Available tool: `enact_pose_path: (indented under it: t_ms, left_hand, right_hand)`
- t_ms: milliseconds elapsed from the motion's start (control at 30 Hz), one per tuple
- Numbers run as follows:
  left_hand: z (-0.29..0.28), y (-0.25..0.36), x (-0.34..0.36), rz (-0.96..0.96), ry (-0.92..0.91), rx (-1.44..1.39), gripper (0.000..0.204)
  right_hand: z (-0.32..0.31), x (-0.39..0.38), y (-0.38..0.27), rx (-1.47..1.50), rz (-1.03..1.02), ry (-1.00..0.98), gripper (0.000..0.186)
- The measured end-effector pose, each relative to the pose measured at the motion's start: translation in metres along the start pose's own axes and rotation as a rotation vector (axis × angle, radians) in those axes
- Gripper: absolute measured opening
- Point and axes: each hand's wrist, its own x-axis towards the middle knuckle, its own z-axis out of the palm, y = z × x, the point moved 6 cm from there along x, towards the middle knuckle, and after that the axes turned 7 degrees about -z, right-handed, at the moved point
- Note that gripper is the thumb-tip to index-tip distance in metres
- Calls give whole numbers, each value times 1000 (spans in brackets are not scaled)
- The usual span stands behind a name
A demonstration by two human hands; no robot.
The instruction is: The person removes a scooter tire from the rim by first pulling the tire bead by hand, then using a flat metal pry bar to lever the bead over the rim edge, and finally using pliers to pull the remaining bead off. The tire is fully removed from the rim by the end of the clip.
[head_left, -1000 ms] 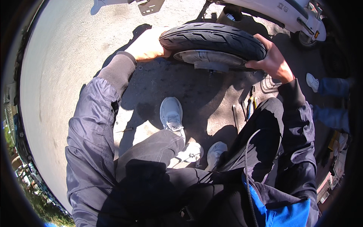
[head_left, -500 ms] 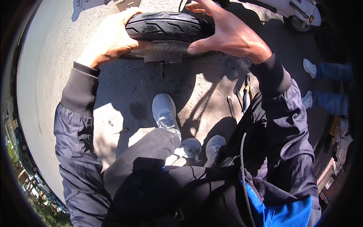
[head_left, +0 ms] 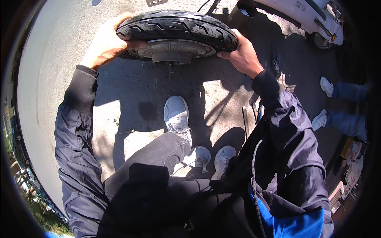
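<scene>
A wheel with a black treaded tyre (head_left: 176,25) is held level in front of me at the top of the view. Its grey metal hub (head_left: 170,49) faces toward me, with a thin axle below it. My left hand (head_left: 115,43) grips the left side of the tyre, thumb underneath by the rim. My right hand (head_left: 240,51) grips the right side, fingers wrapped over the tread. Below my right wrist, long metal tools (head_left: 245,121) lie on the ground, partly hidden by my sleeve.
A white scooter (head_left: 301,18) with a small wheel stands at the upper right, beside a dark cylinder (head_left: 242,12). Another person's white shoes (head_left: 326,86) and jeans are at the right. A holed metal plate (head_left: 154,2) lies at the top. Assorted items (head_left: 353,166) sit at the lower right edge.
Since one second ago the wheel has moved left with both hands. Half a second ago my right hand's fingers were spread and raised; now they are back round the tyre.
</scene>
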Motion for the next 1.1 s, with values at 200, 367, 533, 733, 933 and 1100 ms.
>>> enact_pose_path:
  t_ms: [200, 367, 533, 733, 933, 1100]
  left_hand:
    - [24, -26, -18, -83, -182, -359, 91]
    - [45, 37, -10, 73, -120, -205, 103]
    - [61, 89, 1, 228, -224, -45, 78]
    - [54, 76, 10, 201, -192, -29, 74]
    - [49, 68, 18, 50, -201, 79, 90]
    - [50, 62, 19, 4, -226, 52, 95]
  right_hand:
    - [-34, 3, -131, -488, -27, -14, 52]
    - [16, 9, -192, -493, -379, -234, 62]
    - [2, -14, -177, -661, -645, -220, 94]
    - [-49, -33, -111, -283, -88, -255, 86]
    - [-45, -30, -108, -279, -280, -135, 63]
    - [-49, -18, -109, -445, -255, -110, 52]
